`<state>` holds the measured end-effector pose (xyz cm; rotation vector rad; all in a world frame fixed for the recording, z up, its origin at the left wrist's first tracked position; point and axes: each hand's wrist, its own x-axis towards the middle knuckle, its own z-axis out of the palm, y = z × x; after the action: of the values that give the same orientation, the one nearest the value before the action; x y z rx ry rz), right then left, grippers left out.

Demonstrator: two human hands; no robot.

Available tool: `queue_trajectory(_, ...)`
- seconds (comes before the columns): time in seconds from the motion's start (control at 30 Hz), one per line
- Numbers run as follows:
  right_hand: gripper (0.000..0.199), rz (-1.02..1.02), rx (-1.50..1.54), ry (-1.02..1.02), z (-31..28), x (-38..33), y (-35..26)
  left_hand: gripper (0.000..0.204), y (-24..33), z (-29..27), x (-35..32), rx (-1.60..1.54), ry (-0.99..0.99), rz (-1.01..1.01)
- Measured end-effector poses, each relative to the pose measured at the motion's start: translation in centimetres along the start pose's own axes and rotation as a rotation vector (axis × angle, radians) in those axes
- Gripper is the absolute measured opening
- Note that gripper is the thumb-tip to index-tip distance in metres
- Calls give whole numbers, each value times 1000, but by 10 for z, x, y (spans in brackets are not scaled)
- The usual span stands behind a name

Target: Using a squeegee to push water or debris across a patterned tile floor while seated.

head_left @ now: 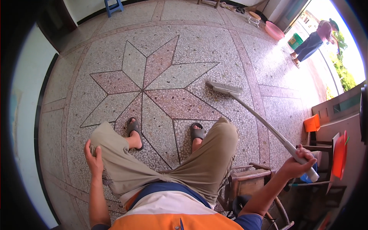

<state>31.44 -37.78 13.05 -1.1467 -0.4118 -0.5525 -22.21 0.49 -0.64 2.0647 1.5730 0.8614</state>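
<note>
1. Beside the left knee, resting left hand (pixel 94 155), relaxed and loosely curved, on the khaki trousers (pixel 122 157).
2. Low at right, passing above a wooden chair (pixel 249 181) with the bare right forearm (pixel 264 193).
3. Farther out, clenching right hand (pixel 301 160) around the upper handle of the grey broom (pixel 268 127), just short of its jutting end.
4. Just beyond that fist, hemmed in by a red round item (pixel 339 155) and an orange container (pixel 312 123).
5. Forward and left of the fist, slanting down to the brush head (pixel 227 89), well apart from the hand, beyond the right sandal (pixel 197 132).
6. Around that head, spreading widely over speckled floor (pixel 218 46), bounded at left by a pale wall (pixel 30 96).
7. Farthest off, edged by a blue stool (pixel 114 7), pink basin (pixel 274 31), green bucket (pixel 295 41) and, near the bright doorway, another person (pixel 311 43).
</note>
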Motion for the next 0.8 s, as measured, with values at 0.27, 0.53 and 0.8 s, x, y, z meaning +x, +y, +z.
queue_trajectory(0.27,36,111,158,-81,6,19,12,49,7,2,0,-8,-3,8)
queue_trajectory(0.53,23,162,-30,-33,18,-20,101,50,3,1,0,11,-15,9)
queue_trajectory(0.8,7,361,-153,-232,62,-43,210,51,0,-4,-1,-5,21,-17)
